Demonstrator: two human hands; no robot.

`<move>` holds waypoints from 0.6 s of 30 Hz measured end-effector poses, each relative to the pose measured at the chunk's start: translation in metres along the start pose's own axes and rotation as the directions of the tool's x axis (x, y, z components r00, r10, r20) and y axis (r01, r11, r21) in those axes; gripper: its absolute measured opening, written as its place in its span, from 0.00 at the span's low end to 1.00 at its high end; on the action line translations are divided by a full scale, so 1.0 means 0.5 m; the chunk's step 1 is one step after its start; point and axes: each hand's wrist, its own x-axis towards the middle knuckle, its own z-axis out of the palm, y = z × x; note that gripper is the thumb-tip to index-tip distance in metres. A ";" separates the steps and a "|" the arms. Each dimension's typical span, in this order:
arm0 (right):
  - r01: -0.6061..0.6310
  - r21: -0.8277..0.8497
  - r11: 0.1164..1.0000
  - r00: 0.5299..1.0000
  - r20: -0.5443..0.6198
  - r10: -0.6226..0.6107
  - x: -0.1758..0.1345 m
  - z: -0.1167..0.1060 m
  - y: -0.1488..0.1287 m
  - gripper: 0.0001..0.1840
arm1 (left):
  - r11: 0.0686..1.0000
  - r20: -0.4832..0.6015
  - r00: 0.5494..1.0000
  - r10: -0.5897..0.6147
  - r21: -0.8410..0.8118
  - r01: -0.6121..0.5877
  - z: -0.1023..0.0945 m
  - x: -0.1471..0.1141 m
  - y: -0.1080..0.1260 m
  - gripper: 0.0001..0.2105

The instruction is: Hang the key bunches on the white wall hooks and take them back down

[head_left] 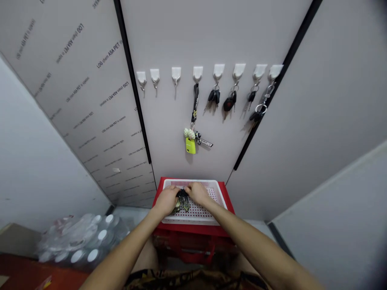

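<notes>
Both hands are inside a white plastic basket (211, 219) with a perforated bottom. A bunch of keys (184, 201), dark at the top with metal pieces below, lies between them at the basket's left side. My left hand (167, 199) has its fingers closed on the bunch from the left. From the right, my right hand (196, 192) pinches at its dark upper part, fingertips bent inward. The exact pieces under the fingertips are too small to make out.
White hooks (176, 73) run in a row along the wall. Several bear key sets, among them a lanyard with a yellow-green tag (190, 146) and black car keys (229, 102). The basket stands on a red box (193, 229). Wrapped plastic bottles (81, 237) are at lower left.
</notes>
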 end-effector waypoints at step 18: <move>0.327 0.635 0.700 0.942 -0.277 -0.189 0.048 -0.236 -0.083 0.08 | 0.474 -0.215 0.943 -0.253 -0.877 -0.072 -0.149 0.109 0.048 0.12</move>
